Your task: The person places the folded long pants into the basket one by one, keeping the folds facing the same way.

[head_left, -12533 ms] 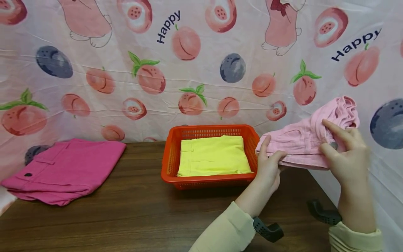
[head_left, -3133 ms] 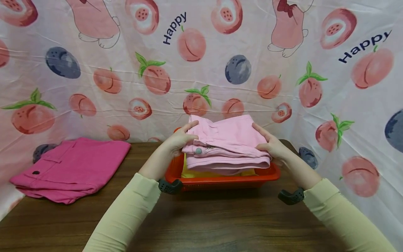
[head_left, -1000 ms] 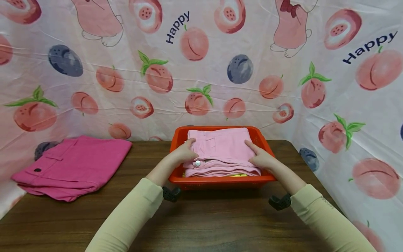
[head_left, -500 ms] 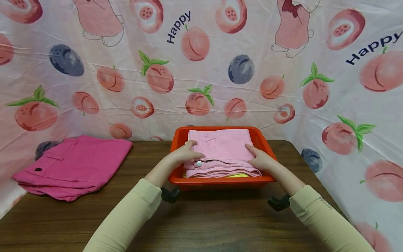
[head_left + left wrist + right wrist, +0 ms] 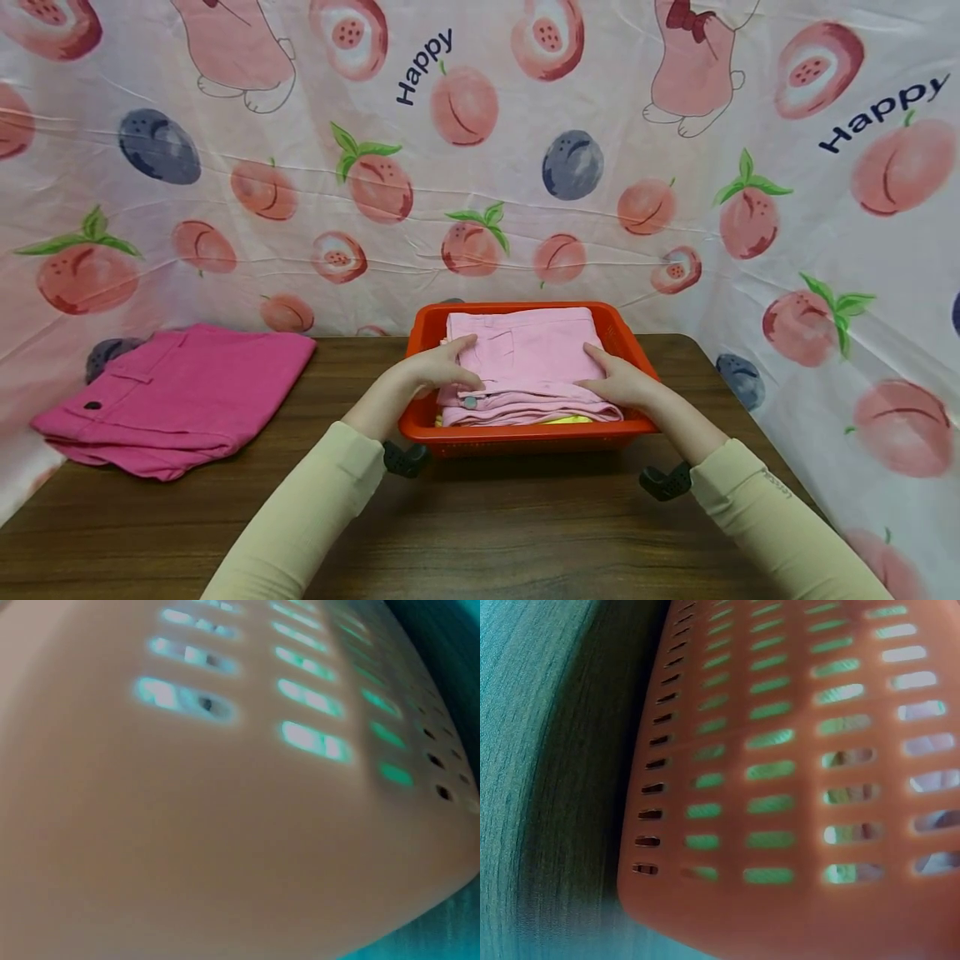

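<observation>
Folded light pink trousers (image 5: pixel 547 350) lie in an orange-red plastic basket (image 5: pixel 525 431), with their button and waistband toward the front. A strip of yellow cloth (image 5: pixel 568 420) shows beneath them. My left hand (image 5: pixel 437 367) rests at the trousers' left edge, index finger and thumb spread apart, the thumb near the button. On the right edge lies my right hand (image 5: pixel 624 382), index finger and thumb likewise apart on the fabric. The other fingers of both hands are hidden. Both wrist views show only the basket's slotted wall (image 5: pixel 727 750) close up.
Folded magenta trousers (image 5: pixel 187 392) with a dark button lie at the left of the brown wooden table (image 5: pixel 495 533). A curtain (image 5: pixel 315 167) printed with fruit hangs behind and along the right side. Dark wrist mounts (image 5: pixel 405 459) sit below the hands.
Earlier I held the light pink trousers up at the right, then over the basket; now they lie inside it on the yellow cloth. Lately my left thumb has shifted slightly down toward the button.
</observation>
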Demonstrator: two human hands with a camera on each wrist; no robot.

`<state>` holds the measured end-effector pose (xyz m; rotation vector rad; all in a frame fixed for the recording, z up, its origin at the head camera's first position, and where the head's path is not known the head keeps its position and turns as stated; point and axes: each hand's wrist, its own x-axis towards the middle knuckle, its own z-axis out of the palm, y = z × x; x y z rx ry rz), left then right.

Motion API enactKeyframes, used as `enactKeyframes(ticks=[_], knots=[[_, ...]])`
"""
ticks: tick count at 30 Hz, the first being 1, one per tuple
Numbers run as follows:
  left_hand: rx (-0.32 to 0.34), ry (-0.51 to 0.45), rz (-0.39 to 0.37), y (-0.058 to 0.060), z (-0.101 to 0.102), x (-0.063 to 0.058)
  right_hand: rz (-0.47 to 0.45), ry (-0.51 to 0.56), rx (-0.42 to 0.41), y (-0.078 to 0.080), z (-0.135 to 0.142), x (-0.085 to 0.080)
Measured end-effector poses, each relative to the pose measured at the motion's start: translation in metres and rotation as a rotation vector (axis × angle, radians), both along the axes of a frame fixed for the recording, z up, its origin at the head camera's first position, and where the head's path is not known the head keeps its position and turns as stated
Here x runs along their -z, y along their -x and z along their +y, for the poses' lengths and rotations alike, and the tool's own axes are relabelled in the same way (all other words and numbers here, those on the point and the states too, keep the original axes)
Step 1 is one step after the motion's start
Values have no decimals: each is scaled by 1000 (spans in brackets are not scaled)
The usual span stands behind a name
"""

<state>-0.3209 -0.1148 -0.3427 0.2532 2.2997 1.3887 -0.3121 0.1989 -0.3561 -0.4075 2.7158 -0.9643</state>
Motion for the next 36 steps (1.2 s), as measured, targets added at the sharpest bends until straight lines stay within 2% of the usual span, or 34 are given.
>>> enactKeyframes(ticks=[16,19,25,31,36], knots=[[-20,22,-24,0,-1,0,-49,2,-22,1,-2,-3],[-36,48,-32,1,0,1,-46,-6,-29,2,-2,-3],[-11,93,-14,2,1,0,-72,-37,-49,2,-4,-4],[15,167,7,3,5,0,-107,-113,-19,2,-5,-5],[24,209,30,1,8,2,-117,-99,8,-2,-4,-4]])
